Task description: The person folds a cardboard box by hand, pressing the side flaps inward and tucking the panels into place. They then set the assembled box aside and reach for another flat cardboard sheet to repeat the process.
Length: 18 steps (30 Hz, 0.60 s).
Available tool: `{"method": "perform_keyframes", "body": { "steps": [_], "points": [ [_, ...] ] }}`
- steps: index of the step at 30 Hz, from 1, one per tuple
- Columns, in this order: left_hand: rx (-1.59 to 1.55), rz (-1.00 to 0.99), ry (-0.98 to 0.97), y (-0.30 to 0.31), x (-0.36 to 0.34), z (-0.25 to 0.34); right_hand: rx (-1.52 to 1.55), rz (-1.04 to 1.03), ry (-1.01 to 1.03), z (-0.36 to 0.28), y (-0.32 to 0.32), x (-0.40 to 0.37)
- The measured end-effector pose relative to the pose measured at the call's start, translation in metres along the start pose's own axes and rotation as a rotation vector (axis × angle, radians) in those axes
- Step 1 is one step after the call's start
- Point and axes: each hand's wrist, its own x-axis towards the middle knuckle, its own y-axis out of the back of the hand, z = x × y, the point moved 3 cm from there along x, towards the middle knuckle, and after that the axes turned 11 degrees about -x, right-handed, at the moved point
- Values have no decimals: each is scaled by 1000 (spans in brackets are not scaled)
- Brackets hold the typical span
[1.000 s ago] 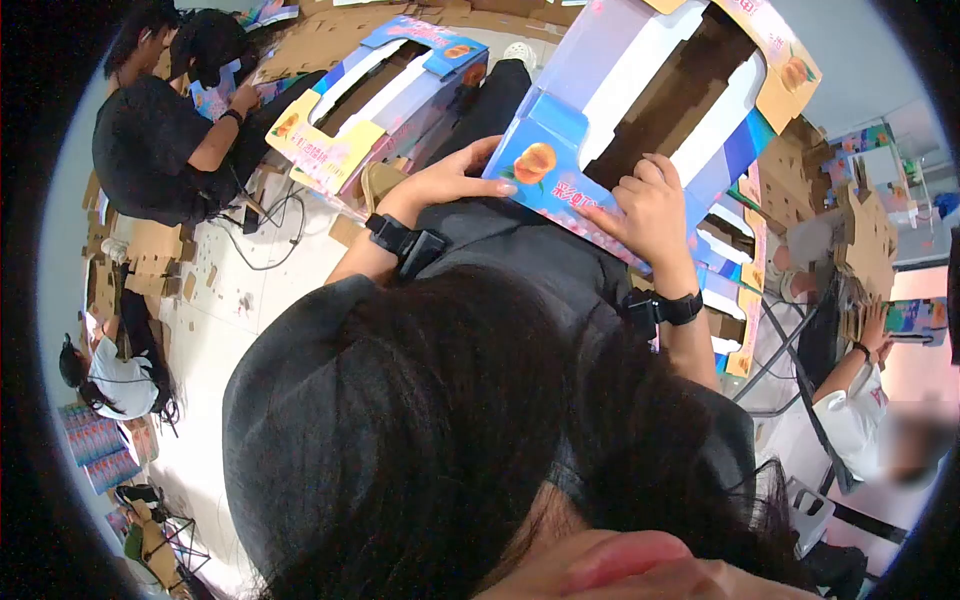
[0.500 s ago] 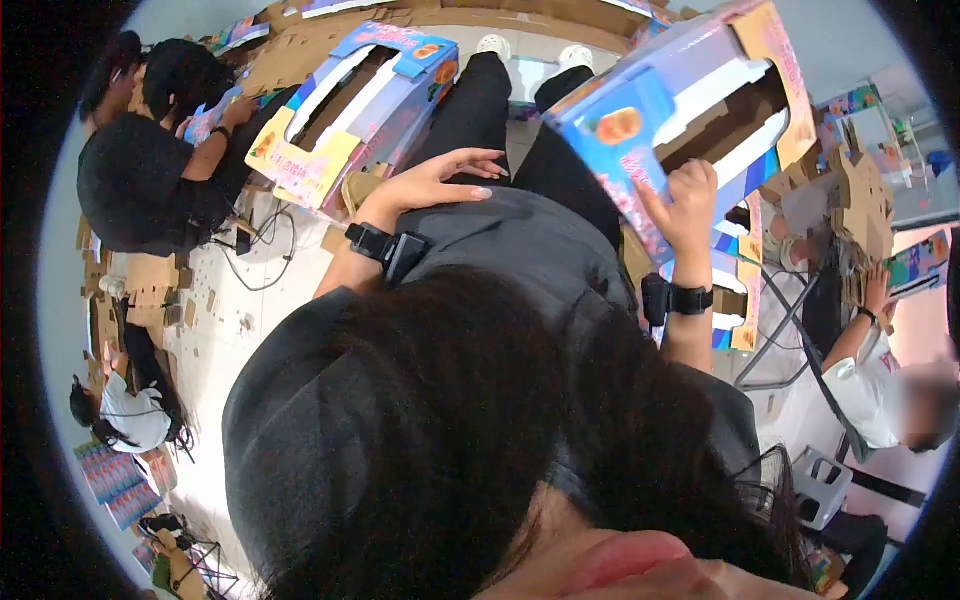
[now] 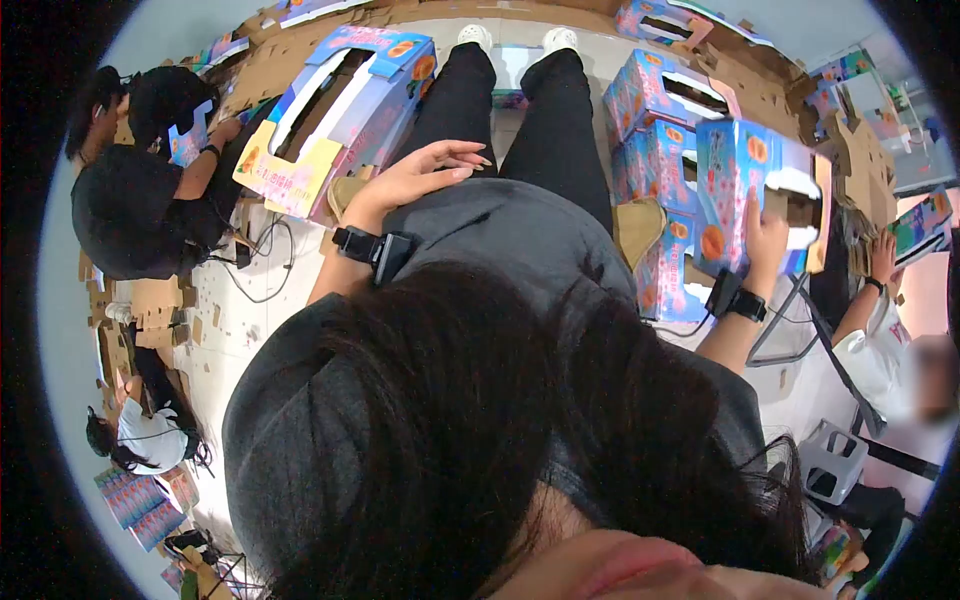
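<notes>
My right hand (image 3: 766,240) is closed on a blue and pink printed box (image 3: 728,190) with an oval opening in its top, held out at my right side. Behind and beside that box, similar boxes (image 3: 655,180) stand stacked. At my waist, my left hand (image 3: 425,172) holds nothing, its fingers spread over my grey shirt. Left of my legs is another printed box (image 3: 345,130) with a yellow end panel and a long opening; my left hand is near it, not on it.
Co-workers in dark clothes (image 3: 130,210) sit at the left, one handling a blue piece. Another person (image 3: 870,330) at the right touches a printed box. Flat cardboard (image 3: 860,165) lies at the right, a folding metal stand (image 3: 780,355) and grey stool (image 3: 835,460) lower down.
My right hand has carried its box outward to the right and lower, away from my legs, uncovering the stacked boxes. My left hand has shifted slightly left.
</notes>
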Motion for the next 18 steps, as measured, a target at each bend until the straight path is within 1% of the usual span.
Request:
{"method": "perform_keyframes", "body": {
  "steps": [2,5,8,12,16,18],
  "points": [
    [-9,-7,17,0,0,0,-157,-9,22,30,-15,-18],
    [-23,-1,28,0,0,1,-287,-73,3,59,-26,-49],
    [-56,9,39,-1,1,1,-292,-178,11,91,-48,-72],
    [-38,2,31,1,3,-1,-278,-233,-71,102,-69,-93],
    [-25,9,40,1,2,1,-292,-294,-129,92,-88,-107],
    [-31,21,37,0,2,1,-289,-279,-96,90,-99,-110]
  ]
}}
